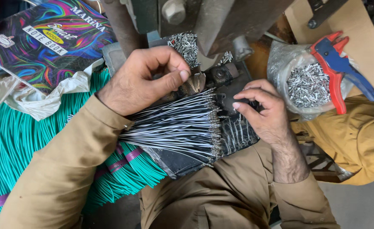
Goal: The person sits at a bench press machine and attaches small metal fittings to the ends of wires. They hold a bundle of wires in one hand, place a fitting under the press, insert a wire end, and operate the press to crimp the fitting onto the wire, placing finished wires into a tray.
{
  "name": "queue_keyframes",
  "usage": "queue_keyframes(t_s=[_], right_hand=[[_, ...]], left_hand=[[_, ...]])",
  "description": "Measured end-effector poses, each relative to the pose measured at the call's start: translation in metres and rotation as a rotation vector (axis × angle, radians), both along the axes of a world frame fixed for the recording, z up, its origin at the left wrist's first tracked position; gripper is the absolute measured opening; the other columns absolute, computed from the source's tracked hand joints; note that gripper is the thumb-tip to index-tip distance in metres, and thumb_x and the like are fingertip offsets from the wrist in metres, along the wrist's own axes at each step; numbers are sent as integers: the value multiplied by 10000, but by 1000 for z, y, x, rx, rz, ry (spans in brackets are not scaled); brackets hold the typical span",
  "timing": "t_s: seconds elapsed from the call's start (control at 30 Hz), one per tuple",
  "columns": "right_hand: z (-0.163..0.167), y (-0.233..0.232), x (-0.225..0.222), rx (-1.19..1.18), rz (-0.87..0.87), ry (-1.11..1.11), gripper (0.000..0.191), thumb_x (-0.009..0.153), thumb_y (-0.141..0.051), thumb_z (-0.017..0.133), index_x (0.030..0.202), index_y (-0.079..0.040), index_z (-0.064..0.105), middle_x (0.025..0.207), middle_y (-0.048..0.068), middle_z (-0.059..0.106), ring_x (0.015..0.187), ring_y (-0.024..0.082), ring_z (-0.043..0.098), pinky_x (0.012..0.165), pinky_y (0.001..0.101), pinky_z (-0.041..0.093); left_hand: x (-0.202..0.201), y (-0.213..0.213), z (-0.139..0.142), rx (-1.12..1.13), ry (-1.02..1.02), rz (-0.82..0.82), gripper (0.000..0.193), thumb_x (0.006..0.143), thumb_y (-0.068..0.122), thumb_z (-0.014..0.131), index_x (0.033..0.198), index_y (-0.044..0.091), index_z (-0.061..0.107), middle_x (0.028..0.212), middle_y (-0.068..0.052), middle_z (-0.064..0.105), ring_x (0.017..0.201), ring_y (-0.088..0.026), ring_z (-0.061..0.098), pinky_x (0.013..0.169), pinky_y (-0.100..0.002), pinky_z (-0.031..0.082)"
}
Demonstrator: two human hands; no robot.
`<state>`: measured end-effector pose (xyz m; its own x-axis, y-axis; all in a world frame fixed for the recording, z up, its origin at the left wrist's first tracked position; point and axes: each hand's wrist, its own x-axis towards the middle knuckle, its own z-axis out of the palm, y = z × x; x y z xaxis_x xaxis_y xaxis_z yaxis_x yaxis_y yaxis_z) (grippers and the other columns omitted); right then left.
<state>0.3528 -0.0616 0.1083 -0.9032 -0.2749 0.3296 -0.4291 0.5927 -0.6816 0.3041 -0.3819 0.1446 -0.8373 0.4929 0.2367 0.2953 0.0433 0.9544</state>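
Setting: cramped worktop (365, 46) under a dark metal press (221, 21), cluttered so supplies sit within reach.
Left hand (142, 80): fingers curled, thumb pinching one wire end at the press, feeding it in.
Right hand (261, 110): loosely curled, fingertips together; grip unclear.
Wire bundle (174, 127): fanned across the lap, ends toward the press.
Bag of metal terminals (308, 87): beside the right hand, red-and-blue pliers (337, 63) on top.
Green wires (21, 140): banded stock, left.
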Motion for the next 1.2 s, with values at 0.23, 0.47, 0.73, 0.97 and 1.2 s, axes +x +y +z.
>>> queue_keyframes(t_s=[0.23,0.47,0.73,0.97,1.2], right_hand=[[9,21,7,-81,105,73,243,856,-23,795,1083,-35,709,1125,67,605,1109,195,602,975,298,492],[16,33,9,-151,39,8,180,927,-29,774,1096,-55,720,1079,29,597,943,132,552,864,258,484],[15,39,24,-121,-1,50,145,940,-71,766,1077,-42,729,1069,39,630,893,131,554,809,262,488],[2,42,38,-134,34,113,88,1015,-78,729,1087,-28,721,1082,52,638,946,133,583,857,264,493],[-23,47,38,-299,66,83,82,1031,-79,728,1096,-31,715,1121,33,618,944,111,575,882,243,496]], left_hand=[[42,-36,55,-276,132,27,190,983,122,677,1137,14,702,981,-18,720,951,-82,635,824,-264,519],[110,-62,58,-828,206,239,651,771,123,718,1399,82,551,1266,-156,642,1123,-317,644,922,-423,504],[158,-26,9,-1048,617,487,650,741,166,742,1371,126,582,1354,-169,587,1253,-365,543,1066,-522,356],[175,-26,1,-1085,812,536,384,799,158,716,1169,112,624,1050,-89,624,1076,-295,626,1070,-511,415],[200,-26,-3,-1140,949,617,215,877,149,693,1080,135,625,975,-82,576,951,-290,612,863,-444,461]])
